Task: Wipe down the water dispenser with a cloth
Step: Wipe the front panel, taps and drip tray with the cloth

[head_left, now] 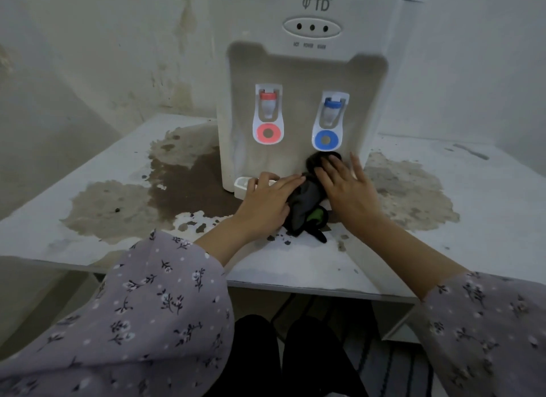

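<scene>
A white countertop water dispenser (pixel 307 21) stands at the back of a worn white table (pixel 472 207), with a red tap (pixel 268 101) on the left and a blue tap (pixel 333 108) on the right. A dark cloth (pixel 305 201) with a green patch lies bunched over the drip tray below the blue tap. My right hand (pixel 347 186) presses the cloth's upper end against the dispenser's recess with straight fingers. My left hand (pixel 267 200) rests flat on the tray and the cloth's left side, its fingers extended.
The tabletop has large brown patches (pixel 183 175) of peeled paint on both sides of the dispenser. A white corner of the drip tray (pixel 242 185) shows left of my left hand. Stained walls close in behind and to the left. The table's front edge is near my body.
</scene>
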